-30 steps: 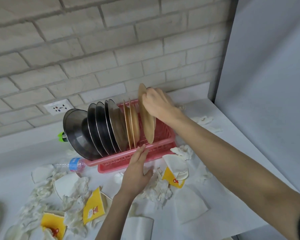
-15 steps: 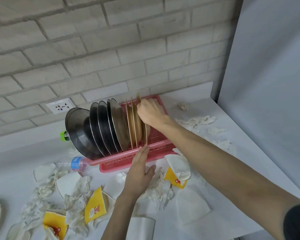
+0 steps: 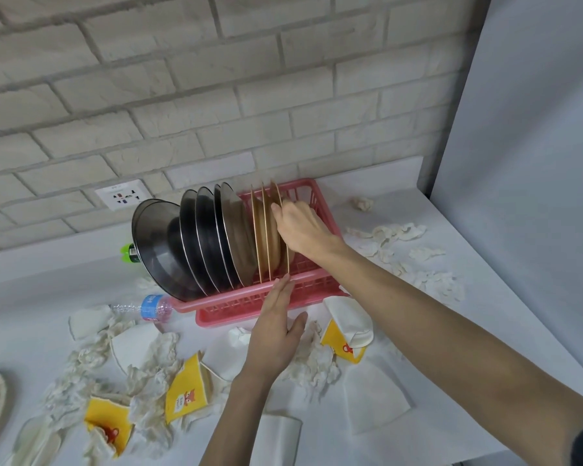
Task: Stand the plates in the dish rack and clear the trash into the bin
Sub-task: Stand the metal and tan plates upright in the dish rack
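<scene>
Plates filled the dish rack from its left end, dark ones first, then tan. One tan plate, held tilted above the rack a second before, now stood upright beside two others. My left hand, fingers straight, stayed pressed against the rack's front wall. My right hand still pinched the tan plate's rim. Judgement: that plate was seated; yellow cups and crumpled tissue toward the countertop's front edge remained for the bin.

pink rack, tan plates, yellow cups
</scene>
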Motion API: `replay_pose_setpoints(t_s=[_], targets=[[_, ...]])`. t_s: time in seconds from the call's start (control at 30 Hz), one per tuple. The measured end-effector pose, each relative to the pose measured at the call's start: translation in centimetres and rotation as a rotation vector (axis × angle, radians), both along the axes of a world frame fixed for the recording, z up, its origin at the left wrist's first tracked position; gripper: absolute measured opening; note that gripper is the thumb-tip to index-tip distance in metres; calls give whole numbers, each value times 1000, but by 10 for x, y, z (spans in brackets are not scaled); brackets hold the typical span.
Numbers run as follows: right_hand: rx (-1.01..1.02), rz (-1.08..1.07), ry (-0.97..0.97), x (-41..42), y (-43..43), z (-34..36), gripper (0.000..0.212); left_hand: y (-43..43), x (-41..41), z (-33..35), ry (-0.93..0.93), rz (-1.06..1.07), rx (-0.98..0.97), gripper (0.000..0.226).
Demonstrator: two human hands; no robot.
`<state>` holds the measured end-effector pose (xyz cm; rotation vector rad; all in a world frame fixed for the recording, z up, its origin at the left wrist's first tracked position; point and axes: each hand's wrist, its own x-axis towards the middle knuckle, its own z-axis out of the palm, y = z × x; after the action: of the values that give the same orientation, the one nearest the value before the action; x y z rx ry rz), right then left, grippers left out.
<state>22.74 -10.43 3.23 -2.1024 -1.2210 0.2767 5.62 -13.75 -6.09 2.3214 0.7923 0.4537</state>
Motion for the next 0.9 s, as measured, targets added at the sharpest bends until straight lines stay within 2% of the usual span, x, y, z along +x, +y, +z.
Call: replay_pose_setpoints(t_s=[0.23, 0.63, 0.8, 0.9], targets=[[-17, 18, -39, 2, 2, -3, 44, 4, -4, -1, 1, -12, -4, 52], [3, -40, -99, 8, -29, -17, 64, 6, -11, 13, -132, 10, -45, 31], [112, -63, -118, -15, -76, -19, 57, -7, -37, 28, -231, 162, -202, 23], [210, -3, -24, -44, -103, -31, 34, -15, -60, 34, -283, 258, -319, 20]])
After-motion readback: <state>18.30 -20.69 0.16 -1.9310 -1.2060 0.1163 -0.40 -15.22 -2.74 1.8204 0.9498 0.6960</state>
